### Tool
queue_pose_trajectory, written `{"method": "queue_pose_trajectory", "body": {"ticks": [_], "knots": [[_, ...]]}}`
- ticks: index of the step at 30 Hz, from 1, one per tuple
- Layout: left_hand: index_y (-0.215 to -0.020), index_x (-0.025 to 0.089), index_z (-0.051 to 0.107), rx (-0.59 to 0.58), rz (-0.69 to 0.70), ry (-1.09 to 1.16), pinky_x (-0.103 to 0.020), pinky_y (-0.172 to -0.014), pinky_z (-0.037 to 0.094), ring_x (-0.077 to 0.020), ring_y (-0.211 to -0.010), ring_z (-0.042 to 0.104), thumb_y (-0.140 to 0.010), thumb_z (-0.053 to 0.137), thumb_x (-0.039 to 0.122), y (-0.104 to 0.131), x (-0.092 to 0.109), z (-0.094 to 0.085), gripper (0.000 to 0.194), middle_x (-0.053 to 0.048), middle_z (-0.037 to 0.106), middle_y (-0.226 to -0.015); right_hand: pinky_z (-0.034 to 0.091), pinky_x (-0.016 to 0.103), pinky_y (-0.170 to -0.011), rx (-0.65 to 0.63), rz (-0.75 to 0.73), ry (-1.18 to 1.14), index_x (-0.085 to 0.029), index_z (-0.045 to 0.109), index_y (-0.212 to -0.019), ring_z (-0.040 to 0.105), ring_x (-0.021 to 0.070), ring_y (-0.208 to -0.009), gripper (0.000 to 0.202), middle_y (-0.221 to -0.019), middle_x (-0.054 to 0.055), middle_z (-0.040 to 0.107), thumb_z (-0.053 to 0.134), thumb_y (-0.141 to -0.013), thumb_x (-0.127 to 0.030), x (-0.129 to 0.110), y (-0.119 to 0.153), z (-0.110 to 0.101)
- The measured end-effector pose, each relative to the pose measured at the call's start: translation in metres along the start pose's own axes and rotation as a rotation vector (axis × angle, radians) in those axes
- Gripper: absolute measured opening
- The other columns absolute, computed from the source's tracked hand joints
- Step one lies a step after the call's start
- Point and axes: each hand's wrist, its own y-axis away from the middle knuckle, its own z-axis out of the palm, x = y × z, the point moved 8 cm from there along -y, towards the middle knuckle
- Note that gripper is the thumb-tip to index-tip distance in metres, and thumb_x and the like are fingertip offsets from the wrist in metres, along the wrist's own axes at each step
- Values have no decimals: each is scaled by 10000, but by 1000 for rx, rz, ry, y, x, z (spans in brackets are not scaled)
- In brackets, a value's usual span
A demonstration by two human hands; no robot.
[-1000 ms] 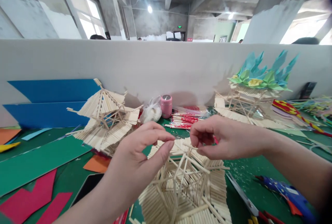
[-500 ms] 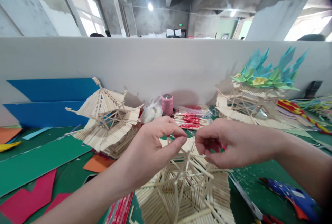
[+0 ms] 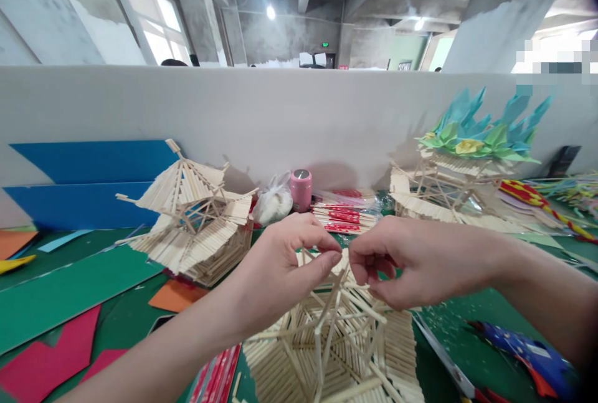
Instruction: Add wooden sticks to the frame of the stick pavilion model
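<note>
A roof-like model of thin wooden sticks (image 3: pixel 327 347) lies on the green table right in front of me. My left hand (image 3: pixel 284 266) pinches thumb and forefinger on the upright sticks at the model's top. My right hand (image 3: pixel 411 260) is curled beside it, almost touching the left fingertips. Its fingers pinch a short thin stick (image 3: pixel 369 288) against the same peak. What lies under the right palm is hidden.
A finished stick pavilion (image 3: pixel 191 216) stands at the left, another (image 3: pixel 443 191) with paper flowers at the right. A pink canister (image 3: pixel 300 190), white bag (image 3: pixel 273 200) and stick packets (image 3: pixel 343 216) line the grey partition. Blue glue gun (image 3: pixel 523 347), scissors (image 3: pixel 448 365) and coloured card (image 3: pixel 70 291) lie around.
Both hands have come closer together and lower, onto the top of the stick model. The left fingers, apart before, now pinch shut.
</note>
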Motion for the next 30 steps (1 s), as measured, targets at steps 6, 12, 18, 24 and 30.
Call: {"method": "queue_pose_trajectory", "body": {"ticks": [6,12,18,24,30], "knots": [[-685,186,670,-38,27,-15,-260,-666,418,-146,-720,555,-742,567,98,-4,5,6,147,7,597,-718,344,175,-465,11,-12,27,-202,535,-723,462,71,-553,142,-634,-60,527,487,-635,-102,-1,-1,1],[-688,209,682,-123,60,-139,-298,-691,425,-183,-782,540,-744,570,147,-6,7,11,139,-13,591,-762,352,184,-479,24,8,26,-195,510,-739,464,77,-571,117,-663,-48,523,507,-648,-122,1,0,0],[-696,212,665,-183,186,-176,-283,-746,408,-179,-821,538,-718,585,96,-7,19,18,142,-8,602,-819,352,177,-463,103,31,-11,-206,434,-786,452,74,-566,202,-677,-53,520,508,-631,-100,1,1,-5],[-685,214,693,-231,162,-249,-333,-741,400,-210,-843,525,-716,599,130,-9,20,26,130,-33,597,-848,330,174,-428,122,19,-39,-208,413,-800,443,68,-537,196,-653,-62,495,522,-652,-139,2,1,-7],[-675,229,704,-267,129,-281,-341,-708,396,-220,-820,500,-733,582,141,-8,14,33,162,-44,582,-822,349,179,-452,139,50,-82,-204,432,-822,455,72,-557,235,-691,-48,523,538,-631,-118,4,0,-6]]}}
